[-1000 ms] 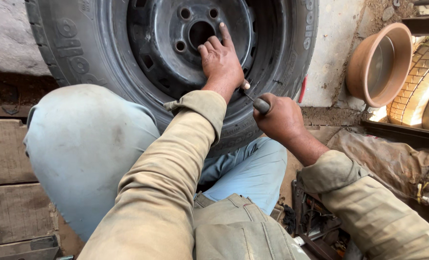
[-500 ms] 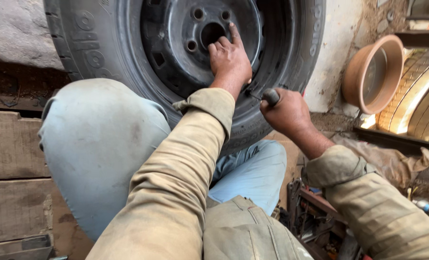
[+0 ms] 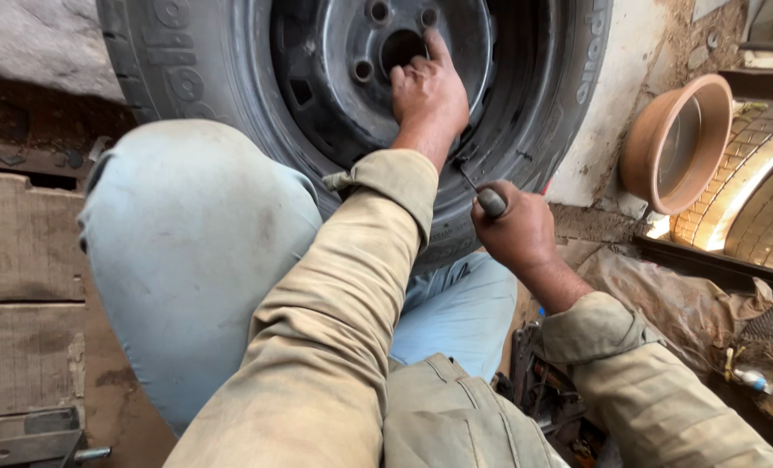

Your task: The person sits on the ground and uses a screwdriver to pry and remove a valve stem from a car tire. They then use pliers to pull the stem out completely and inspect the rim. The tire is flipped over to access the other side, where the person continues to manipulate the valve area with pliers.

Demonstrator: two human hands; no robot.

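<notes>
Nearest the camera, the person's tan sleeves and pale blue knee [image 3: 187, 251] frame the work. The right hand [image 3: 516, 230] is clenched around a small tool [image 3: 489, 199] with a grey handle, its thin shaft pointing up at the inner edge of the tyre [image 3: 196, 78]; a second ago the hand sat a little lower and the tool lay flatter, so it has been tipped up toward the rim. The left hand [image 3: 428, 97], fingers spread and gripping nothing, has stayed pressed flat on the dark steel wheel [image 3: 334, 95] beside its centre hole, steadying it. Farther right, a clay bowl [image 3: 677, 143] leans against the wall.
</notes>
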